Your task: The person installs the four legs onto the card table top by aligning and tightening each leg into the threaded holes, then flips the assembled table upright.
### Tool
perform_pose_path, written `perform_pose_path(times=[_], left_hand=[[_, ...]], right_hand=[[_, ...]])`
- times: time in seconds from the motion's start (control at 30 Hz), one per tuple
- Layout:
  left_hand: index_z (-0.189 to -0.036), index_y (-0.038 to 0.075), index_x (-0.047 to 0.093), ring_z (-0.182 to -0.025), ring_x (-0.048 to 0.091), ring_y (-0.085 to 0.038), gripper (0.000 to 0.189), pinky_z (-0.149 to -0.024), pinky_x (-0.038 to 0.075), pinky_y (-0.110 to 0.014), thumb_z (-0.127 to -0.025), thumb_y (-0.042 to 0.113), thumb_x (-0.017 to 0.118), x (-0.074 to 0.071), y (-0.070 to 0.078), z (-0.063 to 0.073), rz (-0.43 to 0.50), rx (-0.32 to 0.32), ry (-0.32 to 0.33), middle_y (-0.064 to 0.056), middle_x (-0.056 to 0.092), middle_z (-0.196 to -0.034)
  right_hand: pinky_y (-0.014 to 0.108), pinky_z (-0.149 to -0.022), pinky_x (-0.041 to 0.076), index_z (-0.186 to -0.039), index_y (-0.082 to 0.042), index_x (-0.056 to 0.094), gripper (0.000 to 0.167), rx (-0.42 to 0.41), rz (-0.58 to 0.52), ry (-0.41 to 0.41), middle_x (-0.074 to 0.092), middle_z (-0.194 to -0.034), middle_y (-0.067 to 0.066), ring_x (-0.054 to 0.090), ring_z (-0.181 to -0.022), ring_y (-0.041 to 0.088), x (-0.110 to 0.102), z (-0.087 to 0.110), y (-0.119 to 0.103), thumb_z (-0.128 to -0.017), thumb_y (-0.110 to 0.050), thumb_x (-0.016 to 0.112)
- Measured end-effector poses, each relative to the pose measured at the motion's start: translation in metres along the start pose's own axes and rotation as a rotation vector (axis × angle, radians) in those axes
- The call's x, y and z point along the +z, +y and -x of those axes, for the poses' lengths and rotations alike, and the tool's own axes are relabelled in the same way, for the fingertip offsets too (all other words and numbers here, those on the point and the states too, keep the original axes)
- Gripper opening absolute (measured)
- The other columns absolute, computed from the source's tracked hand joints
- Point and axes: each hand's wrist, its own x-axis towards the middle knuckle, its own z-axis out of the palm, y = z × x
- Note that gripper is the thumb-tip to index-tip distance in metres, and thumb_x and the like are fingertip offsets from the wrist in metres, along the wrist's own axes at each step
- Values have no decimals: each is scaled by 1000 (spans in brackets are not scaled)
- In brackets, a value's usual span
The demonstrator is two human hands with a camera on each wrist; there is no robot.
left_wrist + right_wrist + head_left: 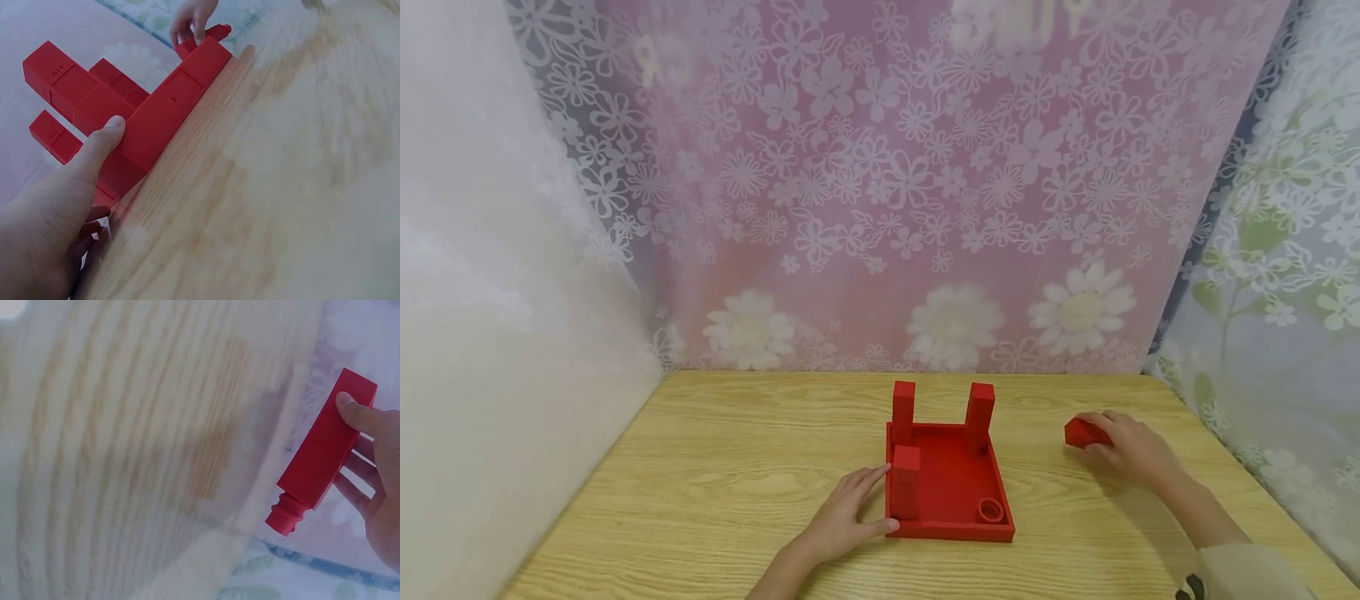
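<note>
A shallow red tray-like base [951, 530] lies on the table, with red square posts standing at three corners: far left [903, 412], far right [980, 417] and near left [907, 483]. At its near right corner is a round red socket [990, 510]. My left hand [842, 517] holds the base at the near left corner, thumb on the front wall and fingers along the left side. Off to the right, my right hand [1131, 446] grips another red post [328, 440] between thumb and fingers. A ridged round peg [287, 514] sticks out from one end of that post.
The light wood-grain table [760, 467] extends around the base. A pink flowered curtain [880, 208] hangs behind it. White cloth [512, 292] closes off the left side, and a flowered cloth [1285, 317] the right.
</note>
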Motion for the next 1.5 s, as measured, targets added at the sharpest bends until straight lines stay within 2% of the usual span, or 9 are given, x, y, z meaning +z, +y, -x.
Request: perform_pose_path(times=[0.2,0.43,0.8,0.97,1.2,1.5], left_hand=[[-144,32,29,-130,25,-29,76,-93,29,-59,-80,61,57,-1,2,1,8,-2,-4,-9,31,-142],[-144,32,29,-130,26,-29,76,-93,30,-59,-80,62,57,-2,2,1,7,-5,-8,-9,32,-142],[-144,31,29,-129,26,-29,76,-93,30,-59,-80,61,57,-2,2,1,8,-5,-4,-9,32,-142],[-144,32,29,-129,26,-29,75,-93,30,-59,-80,60,57,-1,2,1,11,-3,-5,-9,32,-142],[-144,32,29,-129,26,-28,75,-93,30,-59,-80,60,58,-1,1,0,7,-5,-3,-8,33,-141],[-144,30,30,-129,26,-29,75,-94,30,-58,-80,60,57,-2,0,0,3,4,-1,-8,33,-141]], right_hand=[[50,-62,48,-109,-1,60,47,29,-30,-10,60,-91,17,58,-77,35,-8,-3,-17,-69,-16,79],[42,-58,48,-111,-4,59,50,3,-61,46,60,-88,10,58,-75,27,-15,-5,-37,-68,-15,80],[43,-61,49,-114,-6,58,49,-7,-113,50,62,-95,10,59,-80,27,-25,-12,-68,-70,-16,79],[41,-61,50,-116,-7,58,49,-5,-163,69,62,-99,9,59,-83,27,-31,-14,-83,-72,-16,78],[36,-62,51,-117,-7,58,52,-31,-209,125,62,-98,2,59,-82,19,-36,-20,-102,-70,-12,79],[30,-63,51,-119,-4,55,53,0,-356,177,61,-97,1,57,-83,15,-41,-26,-118,-71,-3,77]])
